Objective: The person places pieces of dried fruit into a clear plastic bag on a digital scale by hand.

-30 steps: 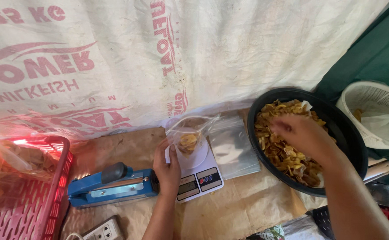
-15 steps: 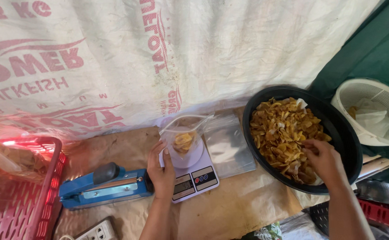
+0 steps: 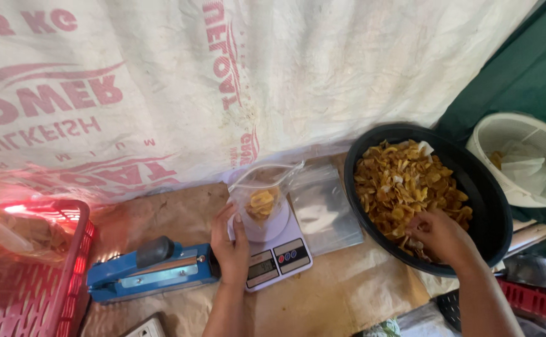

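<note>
A clear plastic bag (image 3: 261, 198) with a few yellow chips in it stands open on a small white kitchen scale (image 3: 276, 248). My left hand (image 3: 230, 244) holds the bag's left side, fingers along its edge. To the right, a wide black bowl (image 3: 491, 206) is piled with yellow chips (image 3: 401, 185). My right hand (image 3: 439, 236) is down in the near part of that bowl, fingers curled into the chips.
A blue heat sealer (image 3: 151, 271) lies left of the scale. A red plastic basket (image 3: 32, 281) holding filled bags sits at far left. A stack of flat clear bags (image 3: 324, 209) lies behind the scale. A white basket (image 3: 526, 159) stands at right. A printed white sack hangs behind.
My right hand has drawn back from the bowl's centre to its near edge and dug into the chips. My left hand stays on the bag.
</note>
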